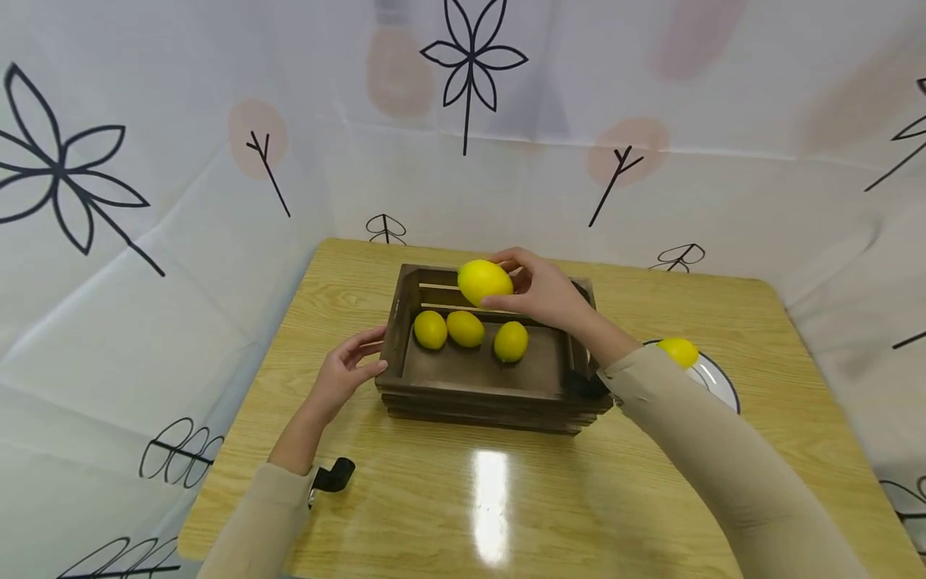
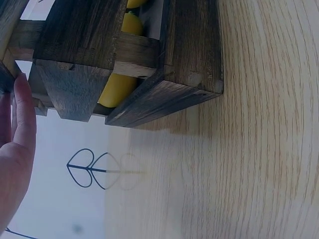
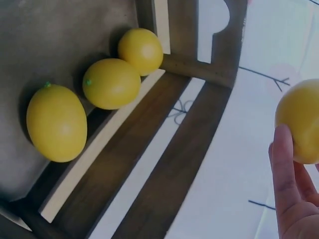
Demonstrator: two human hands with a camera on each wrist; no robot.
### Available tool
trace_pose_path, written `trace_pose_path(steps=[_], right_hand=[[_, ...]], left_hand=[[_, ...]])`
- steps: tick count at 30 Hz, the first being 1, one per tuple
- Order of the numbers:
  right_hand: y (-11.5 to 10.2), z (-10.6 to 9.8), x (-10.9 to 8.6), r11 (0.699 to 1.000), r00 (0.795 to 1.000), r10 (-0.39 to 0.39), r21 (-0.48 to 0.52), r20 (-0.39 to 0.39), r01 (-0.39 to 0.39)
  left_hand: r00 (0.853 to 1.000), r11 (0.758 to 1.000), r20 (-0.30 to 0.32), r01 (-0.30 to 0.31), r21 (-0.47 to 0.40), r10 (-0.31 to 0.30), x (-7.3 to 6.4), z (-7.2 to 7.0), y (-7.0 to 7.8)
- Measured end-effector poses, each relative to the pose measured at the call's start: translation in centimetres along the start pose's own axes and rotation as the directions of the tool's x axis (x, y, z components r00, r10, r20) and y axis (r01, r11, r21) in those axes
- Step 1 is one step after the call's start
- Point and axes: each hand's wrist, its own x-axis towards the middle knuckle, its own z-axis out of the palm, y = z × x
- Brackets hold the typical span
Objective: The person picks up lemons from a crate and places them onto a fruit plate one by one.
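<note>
Head view, glossy wooden table [image 1: 405,498]; printed white cloth [image 1: 535,193]; right hand [image 1: 544,291] gripping lemon [image 1: 481,281]

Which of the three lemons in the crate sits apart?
In the head view, the rightmost lemon in the crate: a gap separates it from the middle lemon, which sits beside the left lemon.

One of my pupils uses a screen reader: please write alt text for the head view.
A person's right hand holds a yellow lemon above a brown wooden crate with three lemons inside, while the left hand touches the crate's left end. To the right, partly hidden by a sleeve, a plate bearing another lemon sits on a wooden table.
</note>
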Motion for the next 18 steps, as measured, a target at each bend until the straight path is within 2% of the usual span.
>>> trace_pose_path(steps=[5, 11, 18], right_hand=[[0.0, -0.7, -0.9, 1.0, 0.999, 0.027, 0.016, -0.042, -0.026], [0.1, -1.6, -1.9, 0.999, 0.997, 0.022, 0.03, -0.078, -0.02], [1.1, -2.6, -3.0, 0.999, 0.994, 0.036, 0.033, -0.103, -0.033]], left_hand=[[1.0, 1.0, -0.002, 0.001, 0.002, -0.001, 0.0, 0.0, 0.0], [1.0, 1.0, -0.005, 0.005, 0.006, -0.005, -0.1, 0.1, 0.0], [1.0, 1.0, -0.003, 0.002, 0.008, -0.002, -0.1, 0.2, 0.1]])
